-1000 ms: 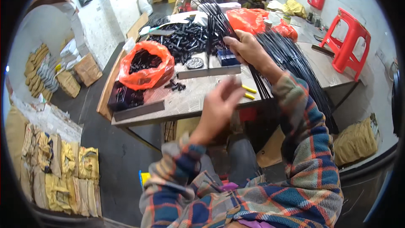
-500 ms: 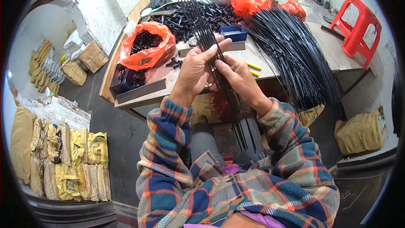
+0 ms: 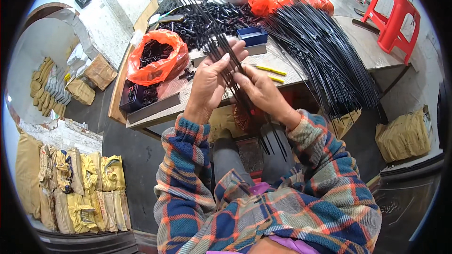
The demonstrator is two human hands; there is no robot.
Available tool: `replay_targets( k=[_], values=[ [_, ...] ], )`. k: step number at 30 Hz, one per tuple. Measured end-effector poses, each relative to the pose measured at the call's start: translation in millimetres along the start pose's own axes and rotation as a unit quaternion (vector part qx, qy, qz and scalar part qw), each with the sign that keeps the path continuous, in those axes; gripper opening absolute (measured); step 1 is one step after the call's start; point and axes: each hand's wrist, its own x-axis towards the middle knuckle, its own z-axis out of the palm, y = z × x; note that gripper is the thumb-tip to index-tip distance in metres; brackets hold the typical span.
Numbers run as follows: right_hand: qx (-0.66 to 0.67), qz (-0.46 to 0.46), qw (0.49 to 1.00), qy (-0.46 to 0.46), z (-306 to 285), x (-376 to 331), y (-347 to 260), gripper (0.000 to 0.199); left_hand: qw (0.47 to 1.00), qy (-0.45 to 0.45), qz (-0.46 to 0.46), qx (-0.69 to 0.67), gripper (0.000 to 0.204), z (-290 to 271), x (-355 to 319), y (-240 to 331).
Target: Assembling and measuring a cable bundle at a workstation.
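Observation:
A bundle of long thin black rods runs aslant through both my hands, from the upper left down over my lap. My left hand holds it from the left, with the thumb across the rods and the fingers behind them. My right hand grips the same bundle slightly lower, its thumb and fingers closed on the rods. Lower rod ends hang over my right thigh. On the table to the right lies a large heap of similar black rods, its near ends jutting past the edge.
Small black parts are piled at the table's back. An orange bag of parts and a dark box stand left. A blue tray and yellow-handled tool lie centrally. A red stool stands right; wrapped bundles lie left.
The bundle's upper end leans further left, and its rods look more fanned out. Both hands have shifted slightly left and remain on the rods. The whole view has shifted a little.

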Motion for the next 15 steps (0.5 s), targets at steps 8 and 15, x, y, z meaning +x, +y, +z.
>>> replay_targets(
  k=[8,15],
  values=[
    [0.157,0.078,0.984,-0.036,-9,-4,-15,0.024,0.92,0.051,-0.068,0.382,0.036,-12,-32,39],
    [0.25,0.181,0.911,-0.274,9,-40,-31,0.023,0.929,0.095,0.133,0.333,0.03,-12,-53,29]
  ],
)
